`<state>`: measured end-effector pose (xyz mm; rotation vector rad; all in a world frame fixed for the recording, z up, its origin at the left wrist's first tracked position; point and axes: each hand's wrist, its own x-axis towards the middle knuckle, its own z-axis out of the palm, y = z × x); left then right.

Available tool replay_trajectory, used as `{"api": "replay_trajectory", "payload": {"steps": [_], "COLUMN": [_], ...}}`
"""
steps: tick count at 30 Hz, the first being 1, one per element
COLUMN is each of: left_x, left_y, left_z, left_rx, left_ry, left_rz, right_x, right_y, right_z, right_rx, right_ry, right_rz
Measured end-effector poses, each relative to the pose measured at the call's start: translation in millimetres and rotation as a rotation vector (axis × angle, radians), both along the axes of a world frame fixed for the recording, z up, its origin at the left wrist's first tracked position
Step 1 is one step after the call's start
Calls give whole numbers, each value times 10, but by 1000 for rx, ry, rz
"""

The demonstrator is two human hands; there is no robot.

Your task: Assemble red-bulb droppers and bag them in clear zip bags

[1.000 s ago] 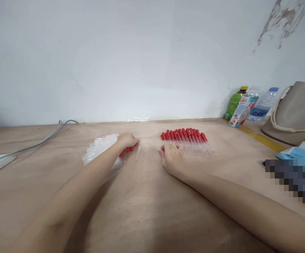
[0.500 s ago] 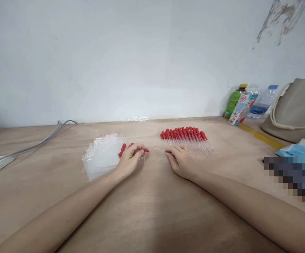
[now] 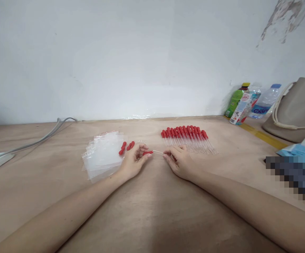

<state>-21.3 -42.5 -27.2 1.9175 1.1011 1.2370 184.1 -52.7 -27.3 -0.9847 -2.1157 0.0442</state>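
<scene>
Head: rounded bulb, slender tube

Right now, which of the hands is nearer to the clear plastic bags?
Left. The left hand is just right of the bags; the right hand is farther right, on the near side of the red-bulbed droppers.

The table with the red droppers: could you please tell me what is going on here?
A person's left hand holds a red bulb, and the right hand holds a thin clear tube. The tube's end is at the bulb; whether it is inside is too small to tell. Loose bulbs lie near the left hand, beside fanned-out plastic bags. Red-topped droppers lie in a row just beyond the right hand.
</scene>
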Motion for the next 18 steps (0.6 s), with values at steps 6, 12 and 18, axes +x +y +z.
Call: {"api": "replay_trajectory", "payload": {"steps": [6, 12, 18], "left_x": [-16, -20, -6], "left_y": [-20, -68, -99], "left_z": [31, 75, 96], "left_rx": [30, 156, 198], "left_ry": [170, 314, 394], "left_rz": [5, 7, -53], "right_x": [15, 66, 119], "right_y": [1, 53, 155], "right_z": [6, 24, 11], "right_rx": [-14, -61, 3], "right_ry": [-39, -42, -143], "right_rz": [70, 160, 209]}}
